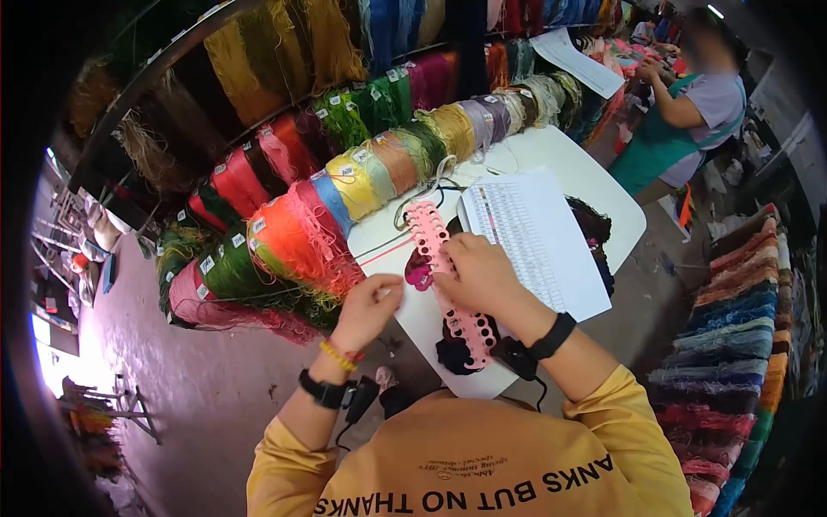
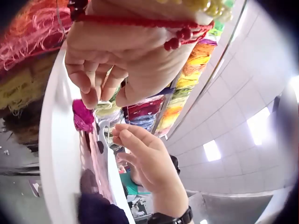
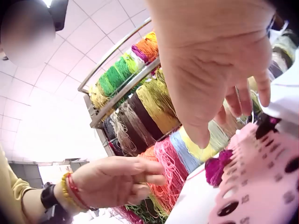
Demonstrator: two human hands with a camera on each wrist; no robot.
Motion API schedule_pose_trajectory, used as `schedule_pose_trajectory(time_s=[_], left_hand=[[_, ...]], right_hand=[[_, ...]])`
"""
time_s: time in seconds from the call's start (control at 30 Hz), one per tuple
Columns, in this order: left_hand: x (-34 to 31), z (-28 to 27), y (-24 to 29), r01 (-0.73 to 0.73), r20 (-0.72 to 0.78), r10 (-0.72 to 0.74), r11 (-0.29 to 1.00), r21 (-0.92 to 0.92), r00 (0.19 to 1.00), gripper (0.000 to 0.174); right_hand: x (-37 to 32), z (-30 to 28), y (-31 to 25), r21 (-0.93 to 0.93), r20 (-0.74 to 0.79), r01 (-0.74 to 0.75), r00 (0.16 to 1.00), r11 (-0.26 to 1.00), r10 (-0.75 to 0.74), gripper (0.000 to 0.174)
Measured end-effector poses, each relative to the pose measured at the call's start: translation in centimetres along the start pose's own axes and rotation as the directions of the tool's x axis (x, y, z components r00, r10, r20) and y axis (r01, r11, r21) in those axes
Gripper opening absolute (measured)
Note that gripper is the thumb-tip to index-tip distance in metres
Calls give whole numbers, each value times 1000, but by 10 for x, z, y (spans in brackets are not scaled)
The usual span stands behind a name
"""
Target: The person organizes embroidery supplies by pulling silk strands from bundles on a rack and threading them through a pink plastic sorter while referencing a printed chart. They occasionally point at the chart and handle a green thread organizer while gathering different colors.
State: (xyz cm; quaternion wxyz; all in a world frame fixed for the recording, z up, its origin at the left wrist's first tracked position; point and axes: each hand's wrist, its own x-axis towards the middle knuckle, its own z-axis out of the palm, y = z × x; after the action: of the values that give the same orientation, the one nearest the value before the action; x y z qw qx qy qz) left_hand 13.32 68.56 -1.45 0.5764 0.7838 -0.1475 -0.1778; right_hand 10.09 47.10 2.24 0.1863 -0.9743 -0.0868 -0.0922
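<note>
A long pink card with a row of holes lies on the white table; printed numbers show in the right wrist view. Dark thread bunches at its near end, and a magenta thread bundle hangs at its left edge. My right hand is over the card, its fingers loosely bent and partly hidden in the head view. Left of the card my left hand hovers with loosely curled fingers; no thread is distinguishable between them.
Printed sheets lie right of the card, beside more dark thread. A thick row of coloured skeins borders the table's left and far sides. Hanging racks stand behind and at right. A person in a green apron is beyond the table.
</note>
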Motion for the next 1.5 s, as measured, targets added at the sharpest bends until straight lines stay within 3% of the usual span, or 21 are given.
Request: schedule_pose_trajectory(time_s=[0.1, 0.17, 0.27, 0.4, 0.53, 0.7, 0.8, 1.1, 1.2, 1.27, 1.37, 1.43, 1.5], left_hand=[[38, 21, -19, -73, -107, 82, 994, 87, 991, 29], [60, 30, -36, -113, -181, 136, 985, 132, 974, 31], [79, 33, -43, -114, -187, 142, 981, 157, 972, 27], [75, 33, -8, 96, -120, -83, 989, 110, 989, 29], [78, 38, -1, 78, -154, -37, 960, 269, 987, 29], [86, 41, -4, 142, -151, -100, 942, 304, 983, 32], [88, 41, -1, 112, -159, -62, 938, 327, 985, 31], [93, 40, -12, 88, -149, -71, 990, 110, 986, 25], [91, 40, -6, 122, -73, -120, 992, 14, 990, 24], [95, 43, -21, -34, -134, 54, 989, 145, 990, 25], [94, 31, -20, -22, 44, 15, 987, 161, 999, 20], [84, 19, 1, 11, 45, -19, 984, 175, 999, 22], [73, 3, 8, -95, 12, 95, 960, 265, 995, 25]], right_hand=[[-19, -15, 27, -21, 25, -52, 998, 998, 53, 29], [-25, -29, 38, -66, 113, -170, 978, 983, 176, 29], [-31, -42, 50, -168, 195, -259, 937, 951, 290, 35], [-28, -46, 56, -238, 248, -288, 905, 928, 345, 54], [-22, -40, 63, -260, 279, -306, 885, 916, 374, 71], [-19, -33, 70, -247, 276, -301, 889, 921, 365, 69], [-18, -34, 71, -246, 279, -303, 888, 921, 367, 67], [-18, -31, 72, -250, 265, -302, 892, 920, 365, 60], [-21, -24, 80, -304, 227, -329, 886, 894, 403, 53], [-23, -20, 84, -339, 194, -325, 894, 883, 404, 47], [-24, -28, 76, -335, 158, -337, 901, 880, 405, 38], [-24, -41, 62, -303, 111, -335, 917, 892, 382, 38], [-19, -55, 44, -257, 84, -336, 927, 906, 367, 31]])
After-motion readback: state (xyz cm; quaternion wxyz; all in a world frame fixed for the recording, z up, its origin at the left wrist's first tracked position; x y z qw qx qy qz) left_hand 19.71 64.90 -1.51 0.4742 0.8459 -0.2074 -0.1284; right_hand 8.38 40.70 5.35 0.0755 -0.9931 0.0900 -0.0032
